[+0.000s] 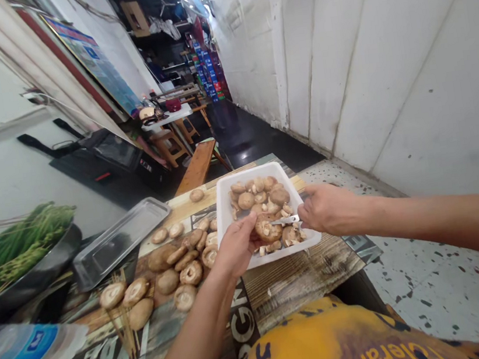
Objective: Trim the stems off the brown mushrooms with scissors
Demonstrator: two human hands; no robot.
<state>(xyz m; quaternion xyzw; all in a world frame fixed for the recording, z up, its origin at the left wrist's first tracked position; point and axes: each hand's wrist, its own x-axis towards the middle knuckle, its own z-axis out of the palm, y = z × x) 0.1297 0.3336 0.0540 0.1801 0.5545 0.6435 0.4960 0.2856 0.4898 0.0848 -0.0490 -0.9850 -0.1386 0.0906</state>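
Observation:
My left hand pinches a brown mushroom over the white tray, thumb on top. My right hand is closed round a pair of metal scissors, whose blades point left at the mushroom's stem. The tray holds several mushroom caps and cut stem pieces. Left of the tray, a heap of whole mushrooms lies loose on the table.
A steel tray sits at the left, beyond it a dark pan of green stalks. A plastic water bottle lies at the near left. The table's right edge drops to a speckled floor. Stools and tables stand down the corridor.

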